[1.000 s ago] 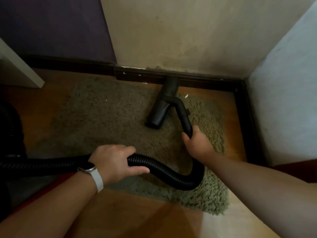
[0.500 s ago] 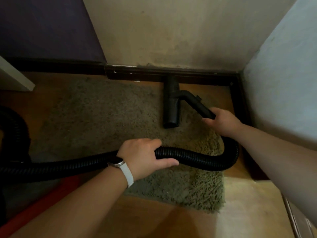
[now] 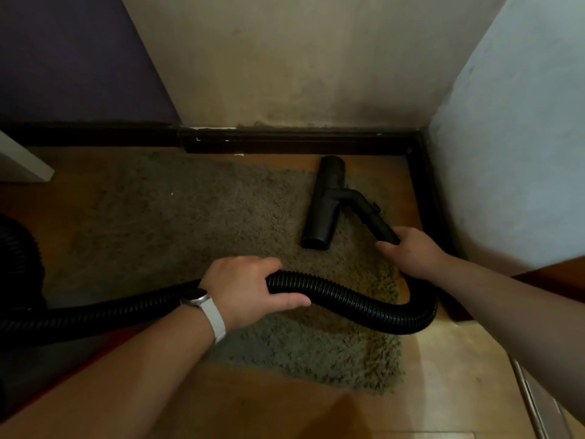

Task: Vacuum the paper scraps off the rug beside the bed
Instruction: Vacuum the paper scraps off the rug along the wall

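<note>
I see left grip (image 3: 250,289) clenched round hose (image 3: 348,299), centre | right grip (image 3: 411,251) grasping wand (image 3: 373,217) | nozzle (image 3: 323,204) on rug (image 3: 190,223), upper right, now drawn back from baseboard (image 3: 285,144) | paper scrap (image 3: 172,193) on rug, centre-left

Dark skirting board (image 3: 300,141) along the foot of the far walls, chipped pale in spots. Above it, a stained beige wall (image 3: 300,64); above its left stretch, a purple wall (image 3: 72,58). At its right end, a pale bluish wall (image 3: 512,137). Below it, warm wooden floor (image 3: 443,391), brightest nearest the camera. Left of it, a white furniture corner (image 3: 19,163).
</note>
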The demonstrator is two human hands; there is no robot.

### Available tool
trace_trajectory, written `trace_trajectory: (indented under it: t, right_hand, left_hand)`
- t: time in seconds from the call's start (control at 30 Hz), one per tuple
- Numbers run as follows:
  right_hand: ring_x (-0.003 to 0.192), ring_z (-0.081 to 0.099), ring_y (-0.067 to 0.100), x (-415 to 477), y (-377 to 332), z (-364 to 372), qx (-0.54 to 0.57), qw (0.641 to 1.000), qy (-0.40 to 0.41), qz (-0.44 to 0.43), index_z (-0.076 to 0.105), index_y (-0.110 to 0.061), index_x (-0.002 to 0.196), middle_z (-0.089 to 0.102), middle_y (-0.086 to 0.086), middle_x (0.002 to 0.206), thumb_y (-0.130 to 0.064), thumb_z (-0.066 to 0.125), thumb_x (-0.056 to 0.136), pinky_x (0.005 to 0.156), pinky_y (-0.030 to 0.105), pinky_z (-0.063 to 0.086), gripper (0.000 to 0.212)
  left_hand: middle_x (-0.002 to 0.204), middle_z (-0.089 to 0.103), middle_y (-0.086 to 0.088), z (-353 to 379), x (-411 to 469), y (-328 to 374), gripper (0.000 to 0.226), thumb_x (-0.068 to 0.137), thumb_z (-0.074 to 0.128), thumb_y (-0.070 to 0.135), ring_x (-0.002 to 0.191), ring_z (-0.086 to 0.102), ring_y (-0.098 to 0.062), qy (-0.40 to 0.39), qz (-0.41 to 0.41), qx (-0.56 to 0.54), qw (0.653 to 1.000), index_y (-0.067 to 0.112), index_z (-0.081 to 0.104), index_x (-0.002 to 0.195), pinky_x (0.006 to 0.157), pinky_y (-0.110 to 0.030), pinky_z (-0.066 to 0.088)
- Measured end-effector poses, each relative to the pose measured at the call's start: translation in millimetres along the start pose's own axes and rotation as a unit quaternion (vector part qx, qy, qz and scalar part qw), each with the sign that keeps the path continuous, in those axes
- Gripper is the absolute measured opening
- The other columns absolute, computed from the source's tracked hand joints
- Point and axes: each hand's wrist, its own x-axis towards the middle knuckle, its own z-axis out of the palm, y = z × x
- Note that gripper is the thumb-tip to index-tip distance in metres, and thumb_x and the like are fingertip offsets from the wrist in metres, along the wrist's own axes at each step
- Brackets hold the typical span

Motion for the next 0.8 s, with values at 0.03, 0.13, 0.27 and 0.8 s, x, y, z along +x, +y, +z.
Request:
trace_trajectory:
  t: [0.03,0.13,0.27,0.8]
  right_hand:
    - [0.069,0.063,0.019,-4.0,1.9,0.5,-0.003,1.0,0.0,-0.002,0.062,-0.016,0.105,0.063,0.006,0.079,-0.038,0.061,0.097,0.055,0.028,0.043,0.023]
    - [0.065,0.062,0.018,-15.5,7.3,0.1,-0.005,1.0,-0.009,-0.004,0.061,-0.018,0.104,0.063,0.006,0.077,-0.037,0.06,0.097,0.053,0.027,0.041,0.021]
    - [0.067,0.061,0.016,-30.5,16.7,-2.2,-0.023,0.999,-0.009,-0.021,0.061,-0.022,0.107,0.063,0.003,0.081,-0.038,0.059,0.098,0.055,0.028,0.04,0.019]
    - [0.076,0.062,0.017,8.7,-8.6,-12.0,-0.043,0.995,0.054,-0.073,0.06,-0.023,0.113,0.062,0.002,0.087,-0.042,0.062,0.094,0.063,0.031,0.049,0.027]
  left_hand:
    - [0.075,0.055,0.015,-0.5,-0.4,0.0,0.07,0.06,0.026,0.095,0.072,0.054,-0.001,0.004,0.005,-0.003,1.0,0.037,0.055,0.088,0.063,-0.025,0.045]
    - [0.072,0.054,0.014,-1.0,-1.6,-0.3,0.069,0.06,0.026,0.098,0.069,0.052,-0.001,0.01,0.021,-0.008,1.0,0.037,0.052,0.082,0.058,-0.024,0.039]
    - [0.07,0.056,0.014,1.9,-3.7,2.6,0.081,0.058,0.022,0.1,0.067,0.054,-0.001,0.019,0.039,0.003,0.999,0.032,0.058,0.084,0.061,-0.025,0.047]
    - [0.073,0.059,0.013,-1.9,0.1,8.4,0.078,0.059,0.025,0.096,0.069,0.055,0.0,0.014,0.003,-0.008,1.0,0.033,0.061,0.089,0.064,-0.03,0.052]
